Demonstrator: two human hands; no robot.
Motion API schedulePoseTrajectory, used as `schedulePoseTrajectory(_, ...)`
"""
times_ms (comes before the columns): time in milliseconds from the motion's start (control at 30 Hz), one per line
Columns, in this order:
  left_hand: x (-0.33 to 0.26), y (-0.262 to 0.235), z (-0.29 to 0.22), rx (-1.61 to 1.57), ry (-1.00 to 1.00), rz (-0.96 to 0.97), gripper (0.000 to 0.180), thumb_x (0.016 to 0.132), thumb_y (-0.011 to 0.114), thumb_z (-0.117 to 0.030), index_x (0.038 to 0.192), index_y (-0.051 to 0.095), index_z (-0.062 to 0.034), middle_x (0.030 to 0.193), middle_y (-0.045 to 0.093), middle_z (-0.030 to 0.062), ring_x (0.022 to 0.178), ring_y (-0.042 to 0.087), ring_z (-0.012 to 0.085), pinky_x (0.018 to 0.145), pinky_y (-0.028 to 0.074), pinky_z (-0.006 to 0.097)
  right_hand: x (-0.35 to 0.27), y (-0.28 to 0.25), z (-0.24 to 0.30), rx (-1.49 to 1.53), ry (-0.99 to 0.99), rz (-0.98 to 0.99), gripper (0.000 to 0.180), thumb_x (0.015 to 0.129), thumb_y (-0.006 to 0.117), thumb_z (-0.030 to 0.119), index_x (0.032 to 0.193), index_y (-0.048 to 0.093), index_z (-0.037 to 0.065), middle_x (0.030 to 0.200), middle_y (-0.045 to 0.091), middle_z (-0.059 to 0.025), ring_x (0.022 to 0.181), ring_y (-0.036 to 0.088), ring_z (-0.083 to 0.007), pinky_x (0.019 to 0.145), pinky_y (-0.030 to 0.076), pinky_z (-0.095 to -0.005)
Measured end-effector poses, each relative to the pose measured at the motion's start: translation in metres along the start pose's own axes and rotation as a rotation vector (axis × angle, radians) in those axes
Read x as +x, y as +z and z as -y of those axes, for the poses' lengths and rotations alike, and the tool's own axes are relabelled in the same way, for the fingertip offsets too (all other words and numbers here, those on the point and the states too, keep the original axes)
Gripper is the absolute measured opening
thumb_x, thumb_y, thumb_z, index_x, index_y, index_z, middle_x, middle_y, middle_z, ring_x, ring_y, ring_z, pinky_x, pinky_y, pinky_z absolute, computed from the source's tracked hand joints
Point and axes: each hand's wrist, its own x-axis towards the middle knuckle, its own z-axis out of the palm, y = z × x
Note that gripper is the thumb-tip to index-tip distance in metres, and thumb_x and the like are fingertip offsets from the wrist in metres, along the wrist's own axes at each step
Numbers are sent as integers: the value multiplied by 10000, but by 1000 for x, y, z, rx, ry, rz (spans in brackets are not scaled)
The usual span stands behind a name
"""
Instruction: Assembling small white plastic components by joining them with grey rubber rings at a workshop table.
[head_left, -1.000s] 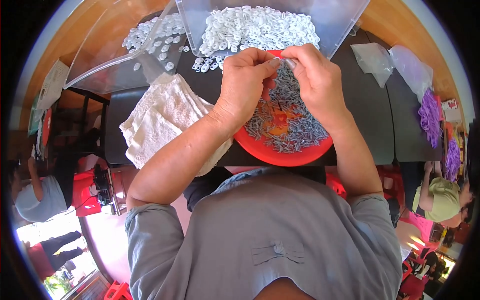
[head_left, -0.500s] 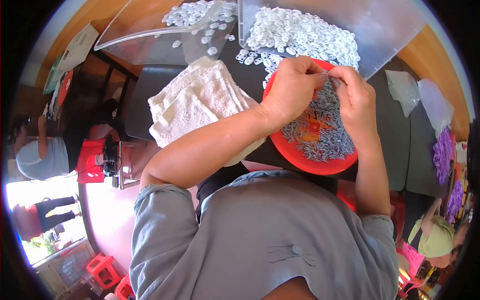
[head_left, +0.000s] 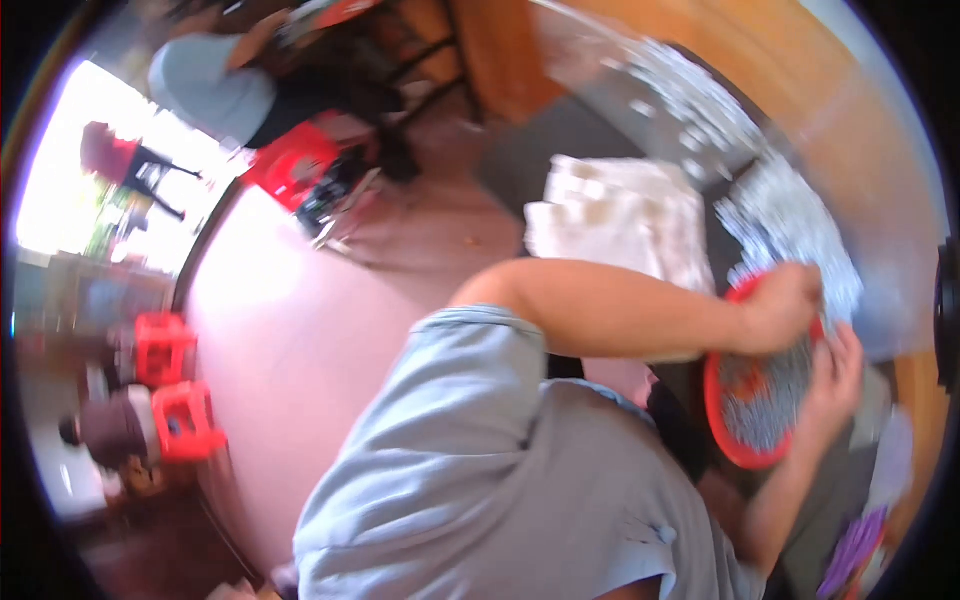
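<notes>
the head camera is swinging hard to one side, so the view is blurring, but both hands are meeting over the red bowl (head_left: 722, 440) of small grey pieces (head_left: 770, 395), which is sitting on the dark counter (head_left: 530, 160) at the person's front. the left hand (head_left: 785, 310) is curling at the bowl's far rim, fingers bunching as if pinching something small; whether anything is actually between them cannot be told. the right hand (head_left: 835, 375) is resting at the bowl's other side, fingers bending inward toward the left hand, and its grip cannot be told either. the left forearm is reaching straight across the body to the bowl, elbow lifting; the right forearm is coming up from below the bowl. to do this handling well, it looks wise to be keeping both hands low over the bowl so loose pieces are dropping back in. a white cloth (head_left: 620, 225) is lying just beside the bowl, and a heap of white pieces (head_left: 790, 225) is lying just beyond it.
</notes>
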Motion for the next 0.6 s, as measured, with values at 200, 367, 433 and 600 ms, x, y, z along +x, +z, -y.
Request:
schedulePoseTrajectory(200, -4, 8, 5, 336, 230, 265, 140, 652, 631, -62, 772, 624, 9, 762, 636, 223, 748, 622, 415, 662, 495, 467, 74, 0, 8, -243, -339, 161, 250, 907, 550, 59, 1145, 586, -6, 978, 622, -109, 912, 589, -175, 820, 461, -286)
schedulePoseTrajectory(367, 1, 10, 3, 390, 342, 291, 138, 663, 628, -109, 755, 689, -25, 781, 665, 214, 755, 656, 376, 677, 512, 449, 124, 61, 55, -435, -400, 725, 224, 744, 618, -17, 962, 565, -15, 718, 530, -126, 666, 555, -223, 627, 439, -349)
schedulePoseTrajectory(433, 4, 9, 1, 614, 405, 469, 147, 637, 642, -152, 730, 692, -50, 729, 668, 173, 685, 661, 348, 645, 514, 451, 133, 84, 55, -459, -545, 723, 258, 724, 636, -3, 973, 573, 1, 688, 535, -129, 640, 559, -255, 604, 436, -369)
schedulePoseTrajectory(600, 0, 16, 0, 652, 488, 558, 190, 651, 634, -186, 753, 707, -44, 745, 678, 164, 689, 668, 342, 632, 525, 454, 139, 113, 48, -527, -645, 870, 294, 703, 668, 22, 981, 572, 23, 693, 584, -167, 645, 602, -305, 599, 453, -389)
